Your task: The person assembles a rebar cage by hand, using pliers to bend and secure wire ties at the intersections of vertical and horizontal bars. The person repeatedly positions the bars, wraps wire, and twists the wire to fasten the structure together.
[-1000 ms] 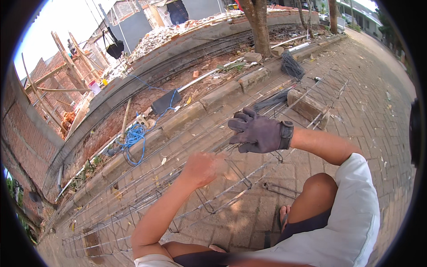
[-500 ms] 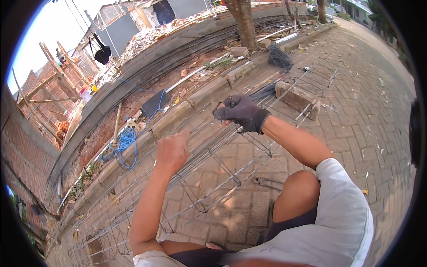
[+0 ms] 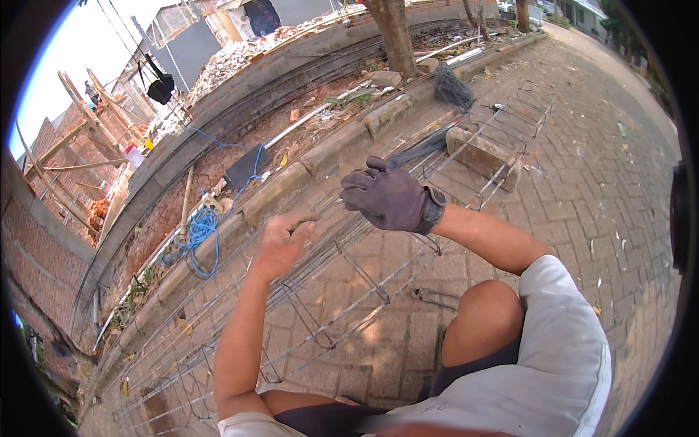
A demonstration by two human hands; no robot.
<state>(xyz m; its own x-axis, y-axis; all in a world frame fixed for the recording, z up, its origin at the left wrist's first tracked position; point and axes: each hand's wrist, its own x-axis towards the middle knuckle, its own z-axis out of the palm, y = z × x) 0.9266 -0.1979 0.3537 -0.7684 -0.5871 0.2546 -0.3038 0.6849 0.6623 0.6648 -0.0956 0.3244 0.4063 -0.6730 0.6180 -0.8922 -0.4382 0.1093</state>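
Note:
My left hand (image 3: 280, 246), bare, hovers over a long rebar cage (image 3: 320, 336) with its fingers curled and thumb near the forefinger. What it pinches, if anything, I cannot make out. To its right is my right hand (image 3: 387, 195) in a dark glove, back turned up and fingers bent inward above the bars. The glove hides whatever lies inside its grip. Beyond that hand, a bundle of thin dark wire (image 3: 419, 148) rests along the bars. A two-handled metal tool (image 3: 435, 297) lies on the paving beside my knee.
A concrete block (image 3: 484, 156) sits under the far end of the cage. Past it are a dark wire tangle (image 3: 453, 91) and a tree trunk (image 3: 393, 40). A stone curb (image 3: 280, 191) runs along the left, with blue rope (image 3: 200, 237) and a white pipe (image 3: 298, 127) beyond.
My right hand has turned so its back shows, and the dark strands seen at its fingers are no longer visible. My left hand has shifted slightly, its thumb now showing.

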